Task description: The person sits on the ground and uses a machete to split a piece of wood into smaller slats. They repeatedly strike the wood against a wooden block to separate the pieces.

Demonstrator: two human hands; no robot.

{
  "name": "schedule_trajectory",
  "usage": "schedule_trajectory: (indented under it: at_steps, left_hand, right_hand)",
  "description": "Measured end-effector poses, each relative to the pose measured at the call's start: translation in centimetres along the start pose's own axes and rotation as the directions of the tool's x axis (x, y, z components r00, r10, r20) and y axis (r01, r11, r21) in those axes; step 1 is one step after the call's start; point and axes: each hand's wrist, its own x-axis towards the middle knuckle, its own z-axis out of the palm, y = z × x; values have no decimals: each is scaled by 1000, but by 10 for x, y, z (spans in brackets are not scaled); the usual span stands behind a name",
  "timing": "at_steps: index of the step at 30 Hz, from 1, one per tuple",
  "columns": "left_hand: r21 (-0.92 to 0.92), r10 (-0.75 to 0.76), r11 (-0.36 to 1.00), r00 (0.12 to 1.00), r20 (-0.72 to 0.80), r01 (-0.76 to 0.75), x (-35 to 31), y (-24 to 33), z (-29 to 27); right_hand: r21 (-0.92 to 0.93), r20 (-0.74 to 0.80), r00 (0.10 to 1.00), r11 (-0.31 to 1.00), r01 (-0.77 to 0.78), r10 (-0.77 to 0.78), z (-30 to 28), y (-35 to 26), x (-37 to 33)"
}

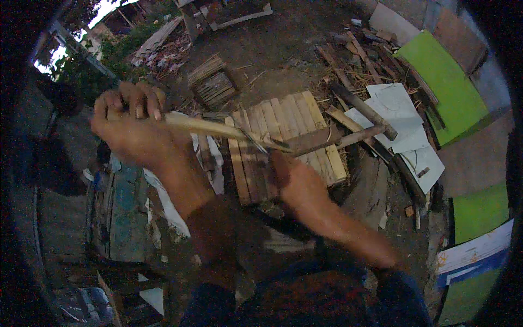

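Note:
My left hand [131, 122] is raised on the left, its fingers wrapped around one end of a pale wooden stick [204, 126]. The stick slopes down to the right, toward my right hand [294, 182]. Smeared by motion, that hand is closed near the stick's far end. A thin, dark, blade-like tool [253, 140] crosses the stick there and seems to come from the right hand; its handle is hidden. Beneath both lies a slatted wooden platform [305, 117] of pale strips. A hammer-shaped wooden tool [364, 109] rests at its right side, its handle pointing toward my right hand.
Beyond the platform stands a small slatted wooden crate [212, 82]. Scrap wood [348, 54] and white sheets [406, 122] lie to the right, beside green panels [444, 87]. A worn greenish board [128, 212] is at left. An open box [136, 291] stands lower left.

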Motion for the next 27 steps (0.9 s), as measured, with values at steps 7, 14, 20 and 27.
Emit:
schedule_trajectory:
  at_steps: [7,14,20,27]
  left_hand:
    - [-16,-108,994,994,-24,107,-5,6,9]
    - [78,-116,988,968,-223,136,-1,16,9]
    - [-32,-137,991,983,-125,134,-9,8,2]
    - [12,-125,992,989,-85,126,-2,7,3]
  right_hand:
    - [-168,-126,992,986,-9,-13,28,70,7]
    - [-135,-211,928,949,285,-308,36,27,1]
    - [-221,-66,998,975,-2,-13,35,81,25]
    - [-229,-92,989,964,-135,117,57,128,16]
